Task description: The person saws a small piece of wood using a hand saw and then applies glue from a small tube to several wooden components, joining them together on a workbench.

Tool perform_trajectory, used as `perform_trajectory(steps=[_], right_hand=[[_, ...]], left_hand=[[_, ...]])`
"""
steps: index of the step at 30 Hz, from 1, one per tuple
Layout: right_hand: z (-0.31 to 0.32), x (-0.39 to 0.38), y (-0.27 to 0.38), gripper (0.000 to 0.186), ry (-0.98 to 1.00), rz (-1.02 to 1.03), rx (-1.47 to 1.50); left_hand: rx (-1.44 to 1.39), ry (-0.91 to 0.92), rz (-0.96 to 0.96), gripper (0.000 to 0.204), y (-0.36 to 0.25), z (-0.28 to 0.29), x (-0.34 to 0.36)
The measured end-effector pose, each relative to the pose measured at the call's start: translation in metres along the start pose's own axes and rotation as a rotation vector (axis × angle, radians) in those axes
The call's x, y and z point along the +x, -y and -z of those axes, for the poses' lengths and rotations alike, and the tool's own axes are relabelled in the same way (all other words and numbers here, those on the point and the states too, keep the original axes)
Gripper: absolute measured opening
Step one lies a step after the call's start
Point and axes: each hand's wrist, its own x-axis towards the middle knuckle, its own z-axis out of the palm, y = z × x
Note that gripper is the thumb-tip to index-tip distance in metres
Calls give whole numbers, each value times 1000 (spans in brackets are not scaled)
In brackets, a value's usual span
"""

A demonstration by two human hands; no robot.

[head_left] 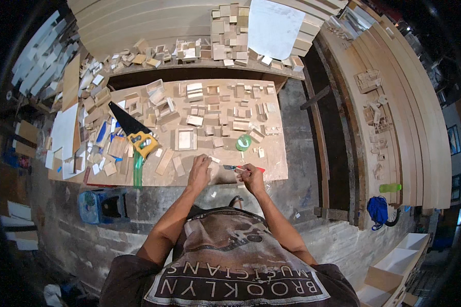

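At the near edge of the wooden worktable (210, 197), my left hand (201, 169) is closed, its fingertips pinching a small pale wood piece (215, 159). To its right, my right hand (251, 177) is closed around a small tool with a flat grey blade (228, 167) pointing left toward that piece. Something red (261, 169) shows just behind the right fingers; whether it belongs to the tool I cannot tell. Beyond the right hand stands a green roll (243, 143). A square wooden frame box (186, 139) lies past my left hand.
A handsaw (144, 144) with a yellow handle lies left among loose wood offcuts. Rows of small wooden boxes (194, 92) cover the table's far part. Long boards lean at the back and right. A blue plastic stool (91, 206) stands below the table's left side.
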Motion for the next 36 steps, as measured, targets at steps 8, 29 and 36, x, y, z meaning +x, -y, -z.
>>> perform_trajectory(steps=[8,29,36], right_hand=[[-40,29,-4,14,-27,419,-297],[-102,44,12,17,116,526,-438],[-106,44,1,15,96,637,-545]], left_hand=[[-101,39,133,42,33,2,-5],[-238,-4,134,43,60,-14,-13],[-312,11,82,44,59,-6,-11]])
